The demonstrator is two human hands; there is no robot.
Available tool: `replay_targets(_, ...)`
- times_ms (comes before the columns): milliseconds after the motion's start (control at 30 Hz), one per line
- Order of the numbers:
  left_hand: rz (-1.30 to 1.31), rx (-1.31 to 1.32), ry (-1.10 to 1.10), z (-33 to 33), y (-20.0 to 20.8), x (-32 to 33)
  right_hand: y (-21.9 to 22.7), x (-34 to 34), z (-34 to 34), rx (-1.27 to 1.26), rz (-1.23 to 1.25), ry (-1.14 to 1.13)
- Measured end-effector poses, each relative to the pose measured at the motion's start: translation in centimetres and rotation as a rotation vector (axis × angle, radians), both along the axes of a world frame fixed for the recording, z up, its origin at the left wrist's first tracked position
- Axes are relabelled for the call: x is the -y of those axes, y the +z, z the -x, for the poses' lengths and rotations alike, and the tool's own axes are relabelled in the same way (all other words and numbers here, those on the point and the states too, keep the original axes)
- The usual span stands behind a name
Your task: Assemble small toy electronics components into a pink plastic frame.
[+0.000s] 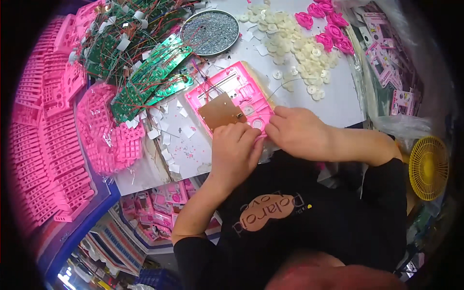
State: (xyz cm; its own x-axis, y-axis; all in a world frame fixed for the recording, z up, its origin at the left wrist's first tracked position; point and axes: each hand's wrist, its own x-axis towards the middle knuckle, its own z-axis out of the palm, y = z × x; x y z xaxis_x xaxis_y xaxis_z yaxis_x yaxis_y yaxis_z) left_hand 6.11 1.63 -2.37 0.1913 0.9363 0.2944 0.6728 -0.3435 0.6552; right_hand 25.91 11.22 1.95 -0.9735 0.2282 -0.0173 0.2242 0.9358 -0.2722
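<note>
Both hands met at the near edge of a flat pink plastic casing [235, 96], ribbed inside, with a brown board [221, 111] just beyond the fingertips. The left hand [235, 152] curled its fingers onto the casing's edge; the right hand [299, 131] pinched the same edge beside it. Past the fingers lay pale plastic discs [290, 38], green circuit boards [150, 77] and a round metal tin [210, 31] on the white table [338, 101].

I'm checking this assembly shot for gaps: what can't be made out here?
- Head view: near edge of the pink housing, covered by the left hand and right hand.
- Fingertips' grip: hidden.
- Contents of the round tin: too small.
- Yellow fan: blurred at the rim.
</note>
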Motion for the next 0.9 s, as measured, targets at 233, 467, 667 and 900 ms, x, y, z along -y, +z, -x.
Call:
replay_targets(233, -0.037, -0.056, -0.037, 0.0, -0.5, 0.7, -1.1, -1.8, 1.0, 0.110, 0.140, 0.069)
replay_targets(467, -0.053, -0.113, -0.038, 0.4, -1.6, 1.3, -1.6, -1.4, -0.6, -0.127, 0.165, -0.062)
replay_targets(667, -0.077, -0.142, -0.076, 0.1, -1.4, 1.2, -4.3, -2.5, -1.6, -0.354, 0.336, 0.012)
replay_targets(900, -0.096, -0.171, -0.118, 0.5, -1.9, 1.1, -4.1, -0.3, -1.8, -0.312, 0.208, -0.152)
